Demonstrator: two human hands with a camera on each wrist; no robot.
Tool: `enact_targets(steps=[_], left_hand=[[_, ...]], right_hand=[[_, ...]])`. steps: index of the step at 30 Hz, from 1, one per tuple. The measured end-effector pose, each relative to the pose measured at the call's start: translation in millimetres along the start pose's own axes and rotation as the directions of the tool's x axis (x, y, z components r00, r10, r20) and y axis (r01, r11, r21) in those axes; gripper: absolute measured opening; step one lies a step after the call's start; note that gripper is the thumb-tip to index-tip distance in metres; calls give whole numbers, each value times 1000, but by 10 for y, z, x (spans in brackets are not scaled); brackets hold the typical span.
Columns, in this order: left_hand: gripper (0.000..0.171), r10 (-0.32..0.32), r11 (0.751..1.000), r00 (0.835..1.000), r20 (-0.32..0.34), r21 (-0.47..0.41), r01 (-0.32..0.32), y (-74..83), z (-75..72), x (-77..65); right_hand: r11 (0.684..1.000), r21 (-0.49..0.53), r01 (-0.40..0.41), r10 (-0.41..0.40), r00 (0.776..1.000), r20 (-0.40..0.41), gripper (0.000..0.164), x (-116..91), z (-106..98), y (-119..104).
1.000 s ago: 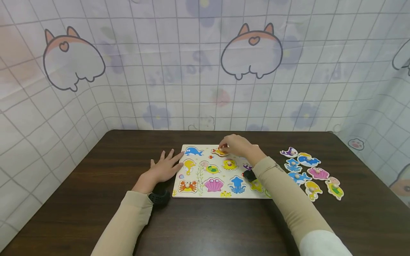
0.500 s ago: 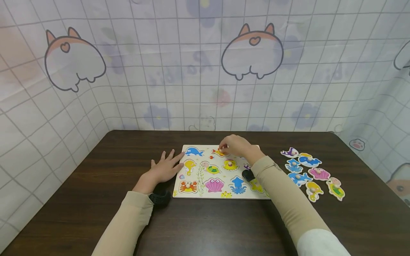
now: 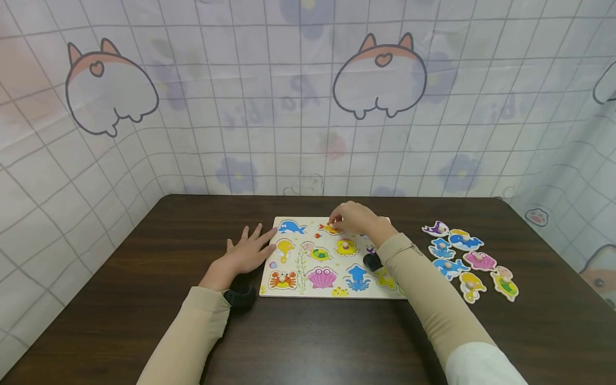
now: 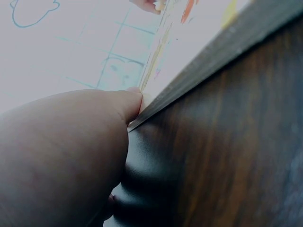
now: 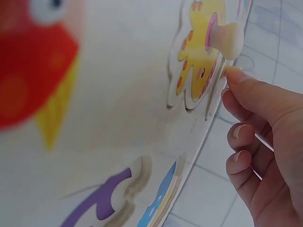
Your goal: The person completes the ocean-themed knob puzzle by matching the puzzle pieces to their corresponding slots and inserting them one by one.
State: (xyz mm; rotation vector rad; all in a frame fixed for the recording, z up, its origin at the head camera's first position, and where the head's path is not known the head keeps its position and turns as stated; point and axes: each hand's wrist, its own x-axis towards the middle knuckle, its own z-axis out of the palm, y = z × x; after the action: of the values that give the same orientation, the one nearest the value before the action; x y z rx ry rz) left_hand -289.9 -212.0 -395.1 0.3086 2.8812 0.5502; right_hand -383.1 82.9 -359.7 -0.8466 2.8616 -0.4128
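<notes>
Filling the bottom of my head feed: dark surface (image 3: pixel 298 342). Left of centre I log the left hand (image 3: pixel 246 254), fingers straight, spread, touching the puzzle board (image 3: pixel 339 263). Loose pieces (image 3: pixel 479 261), right. Right hand (image 3: pixel 356 218), near centre: fingers pinching the fish piece (image 3: pixel 335 231) at the board's upper middle. Gridded cloth (image 3: pixel 308 117) behind.

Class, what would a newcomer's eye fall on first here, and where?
Probably the bright board on the dark table, its left edge touched by the left hand and the right hand pinching at the orange fish near its far edge. The loose pieces to its right would come next, then the big dog drawings on the pale backdrop.
</notes>
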Motion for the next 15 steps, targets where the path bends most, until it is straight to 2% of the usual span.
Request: enact_targets(steps=[9,15], left_hand=[[61,-4,1000,1000,-6,15,4,-13,3,4],[61,-4,1000,1000,-6,10,4,-8,6,2]], right_hand=[[1000,10,-16,16,1000,14,19,-4,-12,2],[993,112,-42,42,999,0,22,-43,-24,34]])
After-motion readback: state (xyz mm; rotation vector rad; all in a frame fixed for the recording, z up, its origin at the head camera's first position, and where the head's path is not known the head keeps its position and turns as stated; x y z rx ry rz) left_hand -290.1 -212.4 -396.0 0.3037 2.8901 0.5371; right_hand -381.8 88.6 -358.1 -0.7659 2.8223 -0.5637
